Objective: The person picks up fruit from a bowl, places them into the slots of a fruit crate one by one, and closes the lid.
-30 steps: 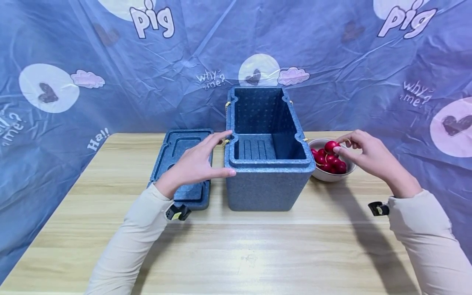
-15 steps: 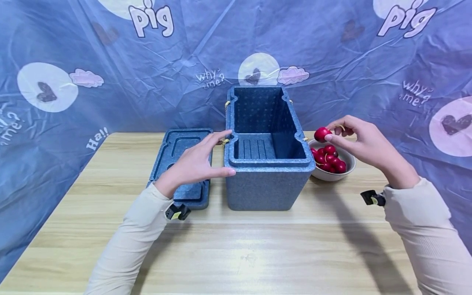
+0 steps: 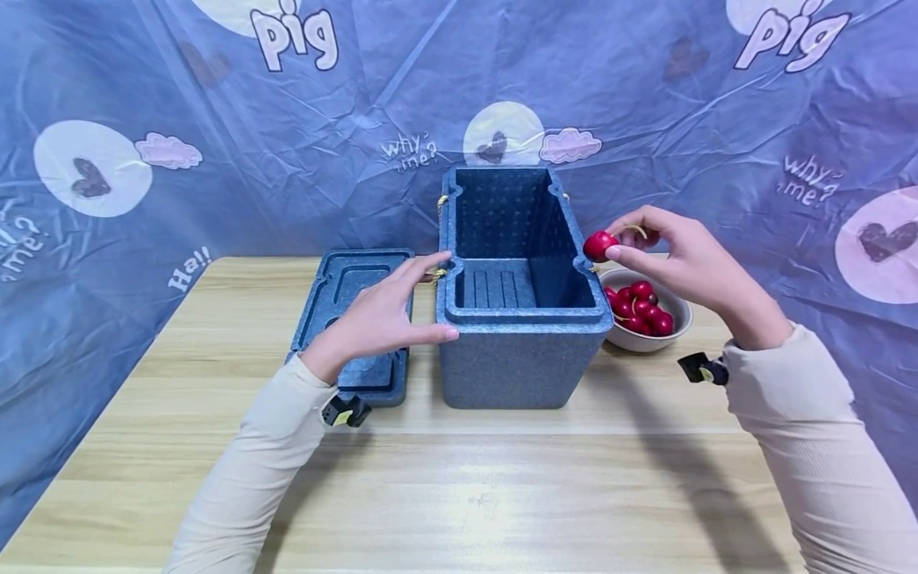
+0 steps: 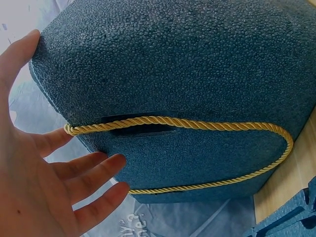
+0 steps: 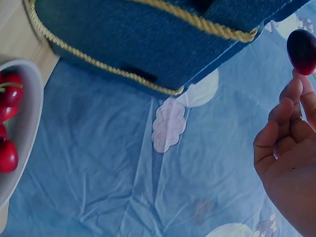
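Observation:
A deep blue foam box stands uncovered on the table, its inside floor bare. My left hand touches its left rim with thumb and fingertips, the fingers spread; the left wrist view shows this hand beside a gold rope handle. Between thumb and fingers, my right hand pinches a red cherry with a stem, at the box's right rim. In the right wrist view the cherry looks dark at the fingertips. Below that hand sits a pale bowl of several cherries.
The blue box lid lies flat on the wooden table, left of the box and partly under my left forearm. A printed blue cloth hangs behind the table.
My right hand has lifted the cherry out of the bowl and carried it up and left to the box's right rim. The left hand has stayed in place.

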Demonstrator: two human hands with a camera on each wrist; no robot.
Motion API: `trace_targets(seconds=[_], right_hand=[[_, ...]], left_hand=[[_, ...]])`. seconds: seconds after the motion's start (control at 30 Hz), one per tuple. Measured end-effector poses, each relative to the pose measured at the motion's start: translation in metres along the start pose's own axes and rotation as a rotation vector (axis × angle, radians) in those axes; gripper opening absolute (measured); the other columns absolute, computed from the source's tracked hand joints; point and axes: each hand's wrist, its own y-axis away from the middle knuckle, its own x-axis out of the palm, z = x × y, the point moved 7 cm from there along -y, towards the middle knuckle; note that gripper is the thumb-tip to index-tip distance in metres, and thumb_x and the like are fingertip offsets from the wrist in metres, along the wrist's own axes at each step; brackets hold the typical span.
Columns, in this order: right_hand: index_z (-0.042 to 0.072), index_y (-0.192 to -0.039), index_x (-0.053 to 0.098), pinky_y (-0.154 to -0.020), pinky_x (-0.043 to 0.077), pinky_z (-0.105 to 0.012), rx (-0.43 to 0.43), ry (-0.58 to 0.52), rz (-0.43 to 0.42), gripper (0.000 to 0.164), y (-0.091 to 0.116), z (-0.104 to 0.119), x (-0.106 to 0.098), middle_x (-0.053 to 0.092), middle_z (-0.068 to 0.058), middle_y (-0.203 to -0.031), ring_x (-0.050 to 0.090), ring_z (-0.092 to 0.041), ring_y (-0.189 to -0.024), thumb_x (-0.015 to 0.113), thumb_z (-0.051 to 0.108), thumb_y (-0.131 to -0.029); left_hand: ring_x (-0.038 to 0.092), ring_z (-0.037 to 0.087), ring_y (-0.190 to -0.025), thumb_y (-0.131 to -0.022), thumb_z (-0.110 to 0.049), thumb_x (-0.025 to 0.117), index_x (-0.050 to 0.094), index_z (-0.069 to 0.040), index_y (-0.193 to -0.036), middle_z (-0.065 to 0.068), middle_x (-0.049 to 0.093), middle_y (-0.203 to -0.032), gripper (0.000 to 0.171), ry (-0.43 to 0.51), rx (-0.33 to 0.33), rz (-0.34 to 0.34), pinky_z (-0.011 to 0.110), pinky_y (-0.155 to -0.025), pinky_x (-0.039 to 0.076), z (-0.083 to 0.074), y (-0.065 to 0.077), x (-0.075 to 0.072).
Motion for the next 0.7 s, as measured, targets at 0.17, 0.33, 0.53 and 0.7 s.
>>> trace_targets(seconds=[0.17,0.33,0.53,0.7], right_hand=[[0.009,-0.106,0.066,-0.073,0.034,-0.019,0.026,-0.043,0.044,0.016,-0.006,0.006,0.010,0.055,0.006,-0.082,0.047,-0.008,-0.081,0.066,0.013,-0.091],[0.013,-0.108,0.066,-0.072,0.036,-0.019,0.048,-0.052,0.087,0.017,-0.010,0.009,0.019,0.057,0.003,-0.085,0.047,-0.011,-0.083,0.065,0.017,-0.092],[0.016,-0.111,0.065,-0.067,0.040,-0.021,0.077,-0.054,0.125,0.019,-0.013,0.010,0.029,0.058,0.001,-0.088,0.050,-0.013,-0.083,0.065,0.021,-0.092],[0.016,-0.112,0.065,-0.069,0.040,-0.021,0.055,-0.060,0.140,0.021,-0.016,0.015,0.035,0.059,0.001,-0.090,0.052,-0.010,-0.082,0.066,0.020,-0.092]], left_hand=[[0.045,0.022,-0.134,-0.076,-0.067,0.067,0.014,-0.051,-0.148,-0.002,0.037,-0.151,0.091,0.012,0.006,0.001,0.062,-0.099,0.039,0.001,-0.001,0.001],[0.044,0.021,-0.135,-0.076,-0.068,0.067,0.013,-0.052,-0.148,-0.003,0.037,-0.151,0.091,0.020,0.006,0.001,0.063,-0.100,0.039,0.002,-0.001,0.002],[0.044,0.017,-0.135,-0.076,-0.067,0.067,0.014,-0.052,-0.148,-0.005,0.035,-0.152,0.090,0.027,0.011,0.002,0.062,-0.098,0.040,0.002,-0.001,0.002],[0.046,0.016,-0.134,-0.077,-0.066,0.067,0.014,-0.051,-0.148,-0.005,0.034,-0.152,0.090,0.029,0.016,-0.001,0.062,-0.097,0.041,0.001,0.000,0.001]])
